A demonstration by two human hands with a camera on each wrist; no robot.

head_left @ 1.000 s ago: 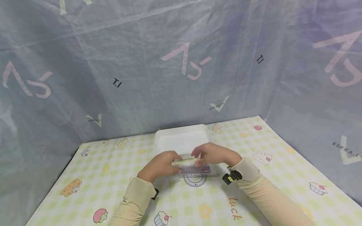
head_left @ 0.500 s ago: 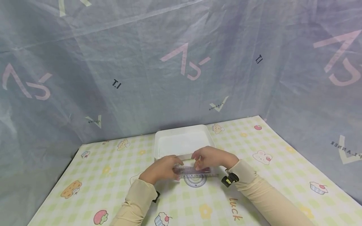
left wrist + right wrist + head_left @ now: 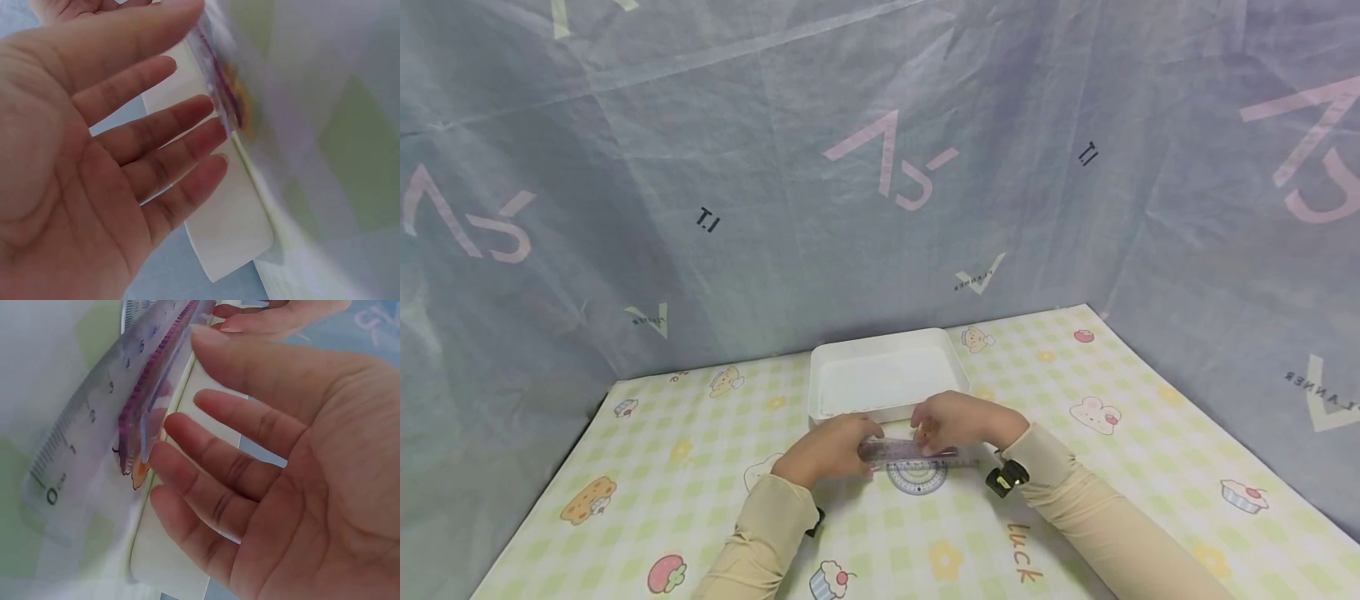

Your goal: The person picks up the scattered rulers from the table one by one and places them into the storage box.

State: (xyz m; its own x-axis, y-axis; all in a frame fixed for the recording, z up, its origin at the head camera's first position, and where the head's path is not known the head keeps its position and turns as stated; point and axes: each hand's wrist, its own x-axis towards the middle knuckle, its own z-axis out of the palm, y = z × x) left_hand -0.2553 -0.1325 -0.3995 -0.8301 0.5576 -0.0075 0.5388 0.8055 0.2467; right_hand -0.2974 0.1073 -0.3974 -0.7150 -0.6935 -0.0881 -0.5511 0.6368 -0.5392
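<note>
A purple-tinted ruler (image 3: 893, 450) lies crosswise before me, close over a clear ruler (image 3: 80, 428) marked from 0. On their near side shows a clear half-round protractor (image 3: 917, 479). My left hand (image 3: 827, 452) is at the purple ruler's left end, thumb nearer me and fingers on the far side. In the left wrist view, its loosely bent fingertips (image 3: 212, 128) meet the ruler's end. My right hand (image 3: 964, 418) is over the right part, its thumb overlapping the purple ruler. The right wrist view shows its spread, relaxed fingertips (image 3: 167, 456) right at the far edge.
Just beyond the rulers stands a shallow white box (image 3: 887, 371), its near wall close to my fingers. A checked tablecloth (image 3: 700, 483) with cartoon prints covers the table. Grey-blue fabric (image 3: 790, 183) hangs behind and at both sides.
Both hands have come slightly down toward me. More of the purple ruler's left end shows beside the left hand, and the right thumb has moved down over the ruler.
</note>
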